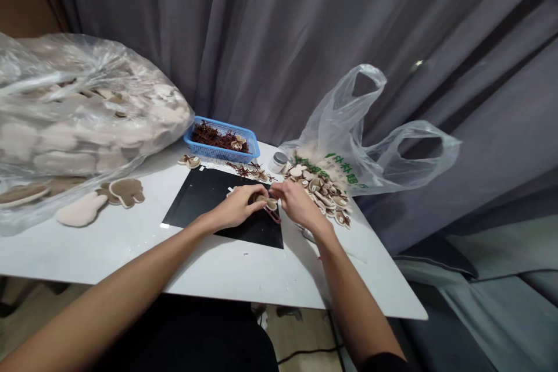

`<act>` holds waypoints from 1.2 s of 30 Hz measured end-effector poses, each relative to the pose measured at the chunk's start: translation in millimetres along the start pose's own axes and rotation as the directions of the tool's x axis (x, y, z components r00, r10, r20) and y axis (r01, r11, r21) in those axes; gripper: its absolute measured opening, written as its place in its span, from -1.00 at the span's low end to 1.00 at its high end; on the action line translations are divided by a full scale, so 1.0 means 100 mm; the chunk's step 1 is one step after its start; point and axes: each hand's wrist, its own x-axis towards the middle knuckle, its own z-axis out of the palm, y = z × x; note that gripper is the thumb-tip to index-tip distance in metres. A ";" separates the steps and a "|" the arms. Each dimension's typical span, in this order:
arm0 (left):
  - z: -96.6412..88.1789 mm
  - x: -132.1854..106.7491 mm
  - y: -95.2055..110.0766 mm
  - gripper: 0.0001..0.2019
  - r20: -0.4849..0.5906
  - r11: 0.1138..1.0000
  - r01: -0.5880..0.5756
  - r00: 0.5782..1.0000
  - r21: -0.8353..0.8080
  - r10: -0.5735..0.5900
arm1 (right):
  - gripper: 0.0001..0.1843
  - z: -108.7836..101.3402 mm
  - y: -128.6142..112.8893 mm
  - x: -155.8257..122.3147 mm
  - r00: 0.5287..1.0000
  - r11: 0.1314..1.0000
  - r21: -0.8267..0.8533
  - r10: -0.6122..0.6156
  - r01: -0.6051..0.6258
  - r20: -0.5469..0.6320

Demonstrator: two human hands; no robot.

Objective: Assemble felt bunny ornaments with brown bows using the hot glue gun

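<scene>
Over a black mat [192,197], my left hand [238,207] grips a small tan-and-cream plush piece [271,204] between thumb and fingers. My right hand [295,202] is closed in a pinch right beside that piece; whatever its fingertips hold is too small to make out. Just under the piece lies a pinkish-red handled item [274,217], mostly covered. Another pale piece [231,190] shows partly behind my left hand. To the right of my right hand is a pile of small plush pieces [325,195], several with brown bows.
A blue basket [222,154] of dark brown bows stands behind the mat, with a small grey-lidded jar [278,161] nearby. A big clear bag [87,122] of plush shapes fills the left. Loose plush shapes [126,192] lie before it. A plastic carrier bag [349,133] stands at right.
</scene>
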 end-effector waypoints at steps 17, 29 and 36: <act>0.06 0.05 -0.14 -0.81 -0.043 0.991 -0.005 0.999 -0.131 -0.001 | -0.66 0.40 -0.22 -0.43 0.999 0.997 0.080 0.014 -0.010 -0.052; 0.07 -0.02 0.02 -0.95 -0.003 1.000 -0.008 1.000 -0.017 0.008 | -0.67 0.11 0.00 -0.15 0.993 1.000 0.001 0.011 -0.011 -0.116; 0.03 -0.01 0.00 -0.88 -0.028 0.986 0.015 0.999 -0.164 -0.020 | -0.71 0.07 0.12 0.03 0.996 0.986 0.139 -0.087 0.089 -0.020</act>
